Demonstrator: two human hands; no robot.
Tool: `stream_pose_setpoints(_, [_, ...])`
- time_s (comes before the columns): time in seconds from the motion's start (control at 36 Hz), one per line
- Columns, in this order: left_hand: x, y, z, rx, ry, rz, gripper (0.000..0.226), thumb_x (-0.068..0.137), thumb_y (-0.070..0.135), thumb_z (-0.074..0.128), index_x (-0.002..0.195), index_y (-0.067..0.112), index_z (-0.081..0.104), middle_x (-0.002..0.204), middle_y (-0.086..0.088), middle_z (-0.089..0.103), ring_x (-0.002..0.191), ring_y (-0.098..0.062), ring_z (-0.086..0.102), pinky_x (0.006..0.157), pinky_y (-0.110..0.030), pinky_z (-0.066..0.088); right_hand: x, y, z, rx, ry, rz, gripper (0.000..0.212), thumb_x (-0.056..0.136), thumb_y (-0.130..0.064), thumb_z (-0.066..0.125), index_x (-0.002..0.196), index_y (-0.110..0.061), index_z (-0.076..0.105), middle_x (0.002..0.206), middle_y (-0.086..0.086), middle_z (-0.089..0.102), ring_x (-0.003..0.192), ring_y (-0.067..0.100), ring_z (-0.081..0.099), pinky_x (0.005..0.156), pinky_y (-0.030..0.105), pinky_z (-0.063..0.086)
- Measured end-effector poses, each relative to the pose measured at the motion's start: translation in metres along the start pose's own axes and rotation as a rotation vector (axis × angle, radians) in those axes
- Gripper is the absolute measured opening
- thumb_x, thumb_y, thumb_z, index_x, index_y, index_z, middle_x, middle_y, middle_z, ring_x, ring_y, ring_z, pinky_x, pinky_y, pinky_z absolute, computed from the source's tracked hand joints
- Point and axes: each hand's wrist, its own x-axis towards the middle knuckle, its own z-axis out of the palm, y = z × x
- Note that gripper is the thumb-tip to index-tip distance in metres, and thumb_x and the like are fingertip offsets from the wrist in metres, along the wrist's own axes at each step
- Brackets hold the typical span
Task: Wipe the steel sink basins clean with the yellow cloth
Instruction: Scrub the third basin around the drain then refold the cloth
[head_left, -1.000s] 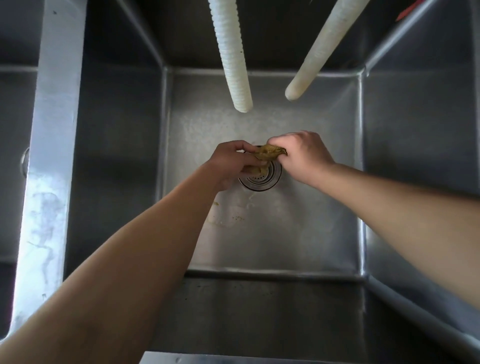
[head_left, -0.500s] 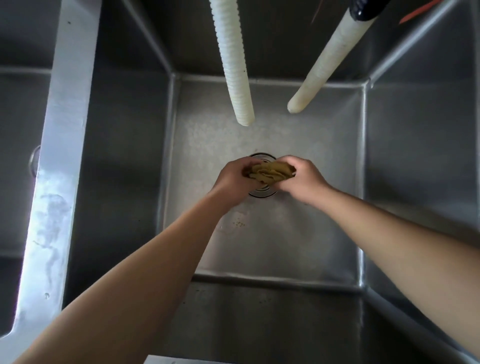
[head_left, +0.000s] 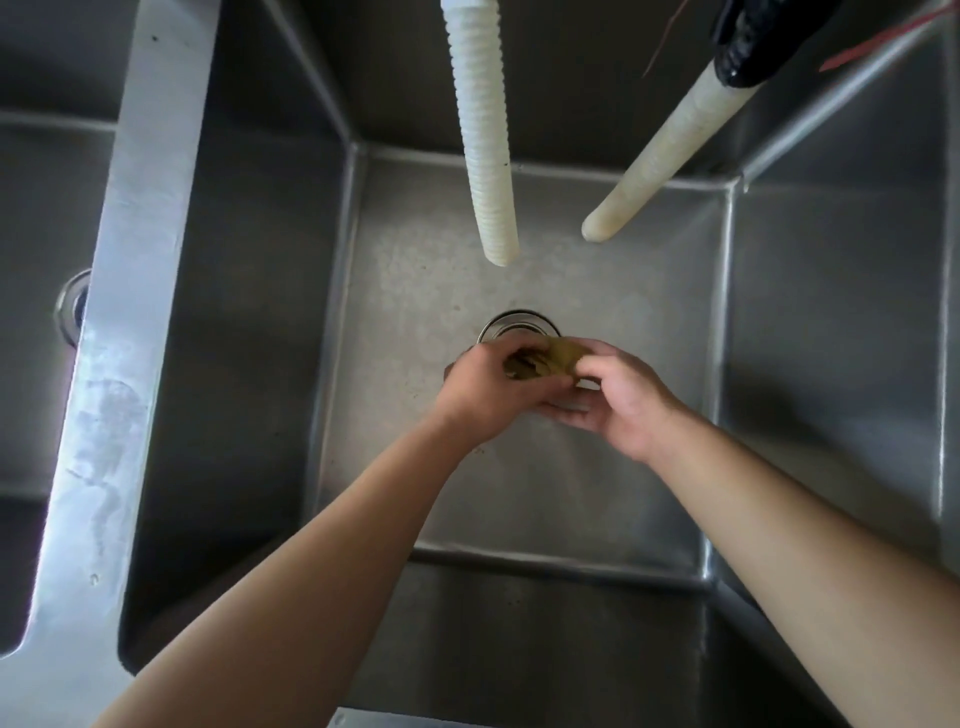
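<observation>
The yellow cloth is bunched into a small wad above the floor of the middle steel basin, just in front of the round drain. My left hand grips its left part with curled fingers. My right hand pinches the right end between thumb and fingers, its palm turned up under the wad. Both hands meet over the basin's centre, and most of the cloth is hidden inside them.
Two white ribbed hoses hang down into the basin from the back; the right one has a black fitting at the top. A steel divider separates a left basin with its own drain. Another basin wall lies right.
Both hands drew back toward me from over the drain, uncovering most of it. The cloth went from pulled between the hands to wadded, and my right palm turned upward.
</observation>
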Motion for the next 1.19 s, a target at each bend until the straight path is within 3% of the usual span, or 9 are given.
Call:
stream_pose_setpoints(0.28, [0.014, -0.007, -0.001, -0.123, -0.011, -0.066, 0.042, 0.070, 0.024, 0.087, 0.104, 0.027, 0.062, 0.098, 0.010, 0.069, 0.087, -0.009, 0.067, 0.075, -0.022, 0.056, 0.005, 0.006, -0.013, -0.202, 0.060, -0.068, 0.025, 0.081, -0.005, 0.073, 0.102, -0.018, 0.075, 0.091, 0.004, 0.075, 0.086, 0.021, 0.068, 0.088, 0.037, 0.052])
stream_pose_setpoints(0.36, [0.023, -0.009, -0.015, -0.069, -0.025, -0.030, 0.040, 0.075, 0.005, 0.075, 0.101, 0.034, 0.066, 0.091, 0.013, 0.069, 0.082, -0.011, 0.067, 0.075, -0.025, 0.058, 0.010, -0.010, -0.014, -0.321, -0.058, -0.093, 0.029, 0.083, -0.001, 0.069, 0.108, -0.015, 0.074, 0.092, 0.003, 0.077, 0.081, 0.015, 0.072, 0.071, 0.022, 0.056])
stream_pose_setpoints(0.47, [0.039, -0.009, -0.038, 0.013, 0.042, -0.017, 0.039, 0.080, 0.002, 0.063, 0.092, 0.039, 0.070, 0.087, 0.021, 0.069, 0.086, -0.005, 0.065, 0.081, -0.022, 0.053, 0.023, -0.044, -0.008, -0.745, -0.017, -0.255, 0.029, 0.085, 0.001, 0.069, 0.107, -0.016, 0.074, 0.092, 0.001, 0.074, 0.082, 0.011, 0.067, 0.082, 0.019, 0.052])
stream_pose_setpoints(0.58, [0.052, -0.006, -0.055, 0.087, 0.318, -0.052, 0.035, 0.091, 0.015, 0.055, 0.121, 0.031, 0.064, 0.115, 0.010, 0.064, 0.097, -0.009, 0.058, 0.082, -0.024, 0.046, 0.048, -0.074, 0.008, -1.064, 0.284, -0.524, 0.016, 0.086, -0.016, 0.064, 0.096, -0.020, 0.075, 0.095, 0.003, 0.074, 0.089, 0.021, 0.066, 0.084, 0.030, 0.053])
stream_pose_setpoints(0.69, [0.047, -0.016, -0.067, 0.024, 0.419, -0.172, 0.044, 0.091, 0.018, 0.053, 0.130, 0.036, 0.055, 0.133, 0.007, 0.056, 0.105, -0.010, 0.060, 0.094, -0.032, 0.049, 0.071, -0.087, 0.010, -1.125, 0.695, -0.717, 0.028, 0.086, -0.016, 0.057, 0.111, -0.017, 0.068, 0.117, 0.009, 0.065, 0.110, 0.033, 0.060, 0.090, 0.038, 0.050])
stream_pose_setpoints(0.78, [0.030, -0.038, -0.065, 0.142, 0.370, -0.285, 0.053, 0.090, 0.016, 0.054, 0.139, 0.035, 0.048, 0.150, 0.003, 0.044, 0.133, -0.023, 0.047, 0.109, -0.044, 0.041, 0.090, -0.071, 0.003, -1.162, 0.805, -0.581, 0.033, 0.088, -0.013, 0.058, 0.121, -0.013, 0.059, 0.132, 0.013, 0.056, 0.124, 0.038, 0.052, 0.100, 0.051, 0.045])
stream_pose_setpoints(0.89, [-0.010, -0.071, -0.054, 0.353, 0.228, -0.378, 0.070, 0.087, 0.019, 0.058, 0.151, 0.028, 0.033, 0.160, -0.006, 0.026, 0.148, -0.026, 0.024, 0.118, -0.044, 0.028, 0.104, -0.030, -0.002, -1.268, 0.691, -0.280, 0.035, 0.094, -0.015, 0.048, 0.128, -0.024, 0.053, 0.146, 0.010, 0.044, 0.132, 0.036, 0.044, 0.102, 0.045, 0.038])
stream_pose_setpoints(1.0, [-0.045, -0.101, -0.046, 0.364, 0.169, -0.333, 0.066, 0.085, 0.019, 0.054, 0.148, 0.012, 0.038, 0.149, -0.015, 0.036, 0.140, -0.034, 0.032, 0.114, -0.043, 0.031, 0.107, -0.003, 0.019, -1.467, 0.526, -0.405, 0.046, 0.088, -0.008, 0.050, 0.131, -0.027, 0.049, 0.154, 0.011, 0.033, 0.136, 0.039, 0.038, 0.100, 0.046, 0.042])
stream_pose_setpoints(1.19, [-0.052, -0.125, -0.053, 0.364, 0.104, -0.578, 0.059, 0.085, 0.016, 0.053, 0.143, 0.016, 0.041, 0.140, -0.017, 0.045, 0.132, -0.040, 0.041, 0.111, -0.044, 0.035, 0.111, 0.019, 0.064, -1.648, 0.090, -0.514, 0.059, 0.095, -0.010, 0.042, 0.147, -0.037, 0.039, 0.157, 0.008, 0.033, 0.137, 0.039, 0.037, 0.113, 0.044, 0.031])
